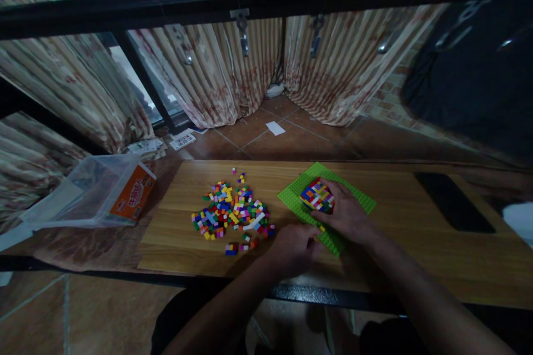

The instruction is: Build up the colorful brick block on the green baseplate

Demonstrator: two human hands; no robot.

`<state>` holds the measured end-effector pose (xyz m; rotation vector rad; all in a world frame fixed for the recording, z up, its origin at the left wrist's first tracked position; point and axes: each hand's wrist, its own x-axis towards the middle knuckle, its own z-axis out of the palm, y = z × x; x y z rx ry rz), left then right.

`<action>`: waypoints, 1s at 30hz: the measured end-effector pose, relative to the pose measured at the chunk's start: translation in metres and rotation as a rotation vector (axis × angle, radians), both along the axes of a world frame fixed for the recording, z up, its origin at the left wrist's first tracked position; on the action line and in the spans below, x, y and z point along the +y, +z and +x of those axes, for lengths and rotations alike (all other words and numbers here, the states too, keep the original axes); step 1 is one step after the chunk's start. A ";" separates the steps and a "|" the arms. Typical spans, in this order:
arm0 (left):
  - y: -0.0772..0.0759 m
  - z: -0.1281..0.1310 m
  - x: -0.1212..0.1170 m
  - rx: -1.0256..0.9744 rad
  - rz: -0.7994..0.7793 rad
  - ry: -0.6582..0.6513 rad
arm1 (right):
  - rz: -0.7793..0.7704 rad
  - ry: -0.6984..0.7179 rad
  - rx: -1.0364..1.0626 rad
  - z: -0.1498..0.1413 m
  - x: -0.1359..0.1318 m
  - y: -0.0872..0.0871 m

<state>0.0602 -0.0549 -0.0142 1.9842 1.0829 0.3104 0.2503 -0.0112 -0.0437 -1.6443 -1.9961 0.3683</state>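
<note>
Fingers (332, 187) of the right hand (348, 212) grasp the right side of a multicoloured brick build (316, 195), reaching along its far right edge while the thumb sits at its near edge. The build lies between them, its left part and top uncovered. The left hand (295, 248) is just nearer the body, fingers curled at the near left edge of a green baseplate (292, 193), beside a small yellow piece (322, 228); whether they pinch anything I cannot tell. The build rests on the baseplate, which lies turned cornerwise on the wooden desk (400, 233). Left of it spreads a pile of loose bricks (233, 208), well apart from the build. A dark flat slab (453, 201) lies toward the right end, and past the left end stands a clear plastic box (102, 186) with an orange label.
</note>
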 end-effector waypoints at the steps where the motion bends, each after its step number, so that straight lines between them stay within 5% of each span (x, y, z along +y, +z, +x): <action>1: -0.002 0.002 -0.001 0.017 0.041 0.034 | -0.004 0.006 0.005 0.000 0.000 0.001; 10: -0.023 0.034 -0.003 0.254 0.259 0.206 | 0.030 -0.040 0.003 -0.007 0.000 -0.001; 18: -0.027 0.034 -0.004 0.201 0.339 0.143 | -0.034 -0.005 -0.032 0.002 0.003 0.001; 23: -0.007 0.015 -0.005 0.204 0.314 0.166 | -0.060 0.143 -0.104 0.021 0.002 0.008; 30: 0.041 -0.071 0.036 0.277 0.301 0.469 | -0.100 0.374 -0.154 0.021 -0.005 0.015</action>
